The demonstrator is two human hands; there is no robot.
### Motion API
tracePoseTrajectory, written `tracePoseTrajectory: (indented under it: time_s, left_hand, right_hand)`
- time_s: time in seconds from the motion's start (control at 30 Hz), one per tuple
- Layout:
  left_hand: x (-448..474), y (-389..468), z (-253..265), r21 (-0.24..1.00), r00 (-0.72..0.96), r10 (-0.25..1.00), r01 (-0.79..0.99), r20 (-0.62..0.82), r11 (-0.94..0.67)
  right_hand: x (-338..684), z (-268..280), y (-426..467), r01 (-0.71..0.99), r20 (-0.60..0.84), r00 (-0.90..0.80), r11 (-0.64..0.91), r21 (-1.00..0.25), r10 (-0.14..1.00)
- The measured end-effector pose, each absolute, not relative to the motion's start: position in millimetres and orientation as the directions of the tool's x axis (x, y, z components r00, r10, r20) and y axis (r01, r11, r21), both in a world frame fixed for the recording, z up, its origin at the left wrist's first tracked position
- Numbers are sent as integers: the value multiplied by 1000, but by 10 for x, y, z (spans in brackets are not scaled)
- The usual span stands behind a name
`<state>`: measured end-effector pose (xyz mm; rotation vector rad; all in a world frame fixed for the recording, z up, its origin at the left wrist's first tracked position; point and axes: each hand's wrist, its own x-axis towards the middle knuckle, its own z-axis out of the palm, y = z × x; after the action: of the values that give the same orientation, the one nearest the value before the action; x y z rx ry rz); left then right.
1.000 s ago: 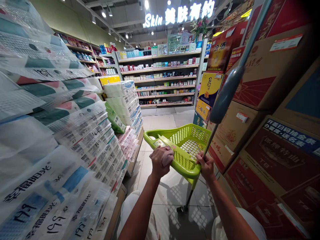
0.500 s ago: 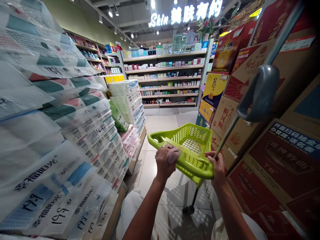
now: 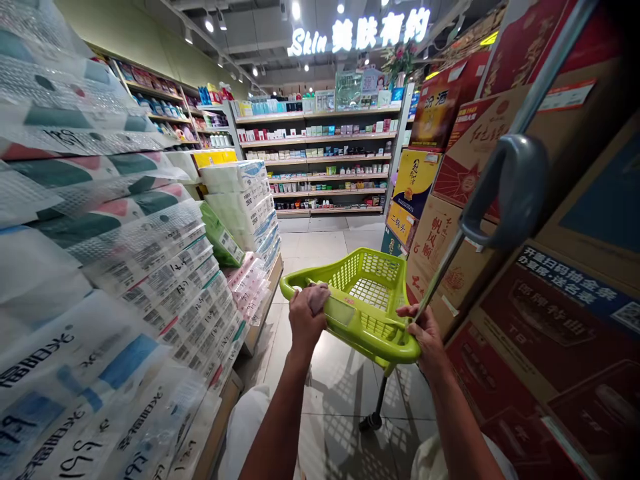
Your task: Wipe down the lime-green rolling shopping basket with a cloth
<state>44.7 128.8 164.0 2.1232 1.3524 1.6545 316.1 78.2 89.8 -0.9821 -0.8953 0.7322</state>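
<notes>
A lime-green plastic shopping cart with a perforated basket stands on the floor before me. On the left part of its handle bar, my left hand is closed around a crumpled greyish-pink cloth, pressing it against the bar. My right hand is at the handle's right corner, fingers curled around a thin metal pole. The pole slants up to the right and carries a grey plastic loop handle. Its lower end is hidden behind my hand and the cart.
Stacked tissue packs line the left side on a low wooden platform. Cardboard liquor cartons are piled close on the right. Shelves of small cosmetics stand across the far end of the tiled aisle.
My left hand and the cloth have slid left along the handle bar, uncovering more of its label panel. The cart and surroundings have shifted left in view. My right hand keeps the pole.
</notes>
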Motion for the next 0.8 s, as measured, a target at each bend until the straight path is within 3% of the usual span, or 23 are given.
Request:
tracePoseTrajectory:
  time_s: [0.13,0.27,0.37,0.5,0.6,0.7,0.8]
  left_hand:
    - [486,1145,1405,478,-47,577,615,816,-627]
    - [766,964,1372,345,181,550,611,815,-712]
    - [780,1203,1557,354,276,601,600,750,-717]
    - [484,1697,1771,541,68,763,664,643,-516]
    - [370,1706,1677,628,-59,771,621,634,-469]
    - [532,1355,1330,689,-210,687,465,696,-556]
    - [820,1018,990,811,-422,696,229,581,-538]
  right_hand:
    - [3052,900,821,-170,280,477,400,-901,833]
    - [3007,937,821,-208,257,492,399,-893,832]
    - [3015,968,822,-184,258,490,388,-903,833]
    - [3022,983,832,-122,289,473,387,-914,832]
    - [3019,971,835,-141,290,480,398,-906,828]
    - [3019,950,824,-173,280,484,404,-898,829]
    - [3033,926,820,-173,280,488,405,-898,827]
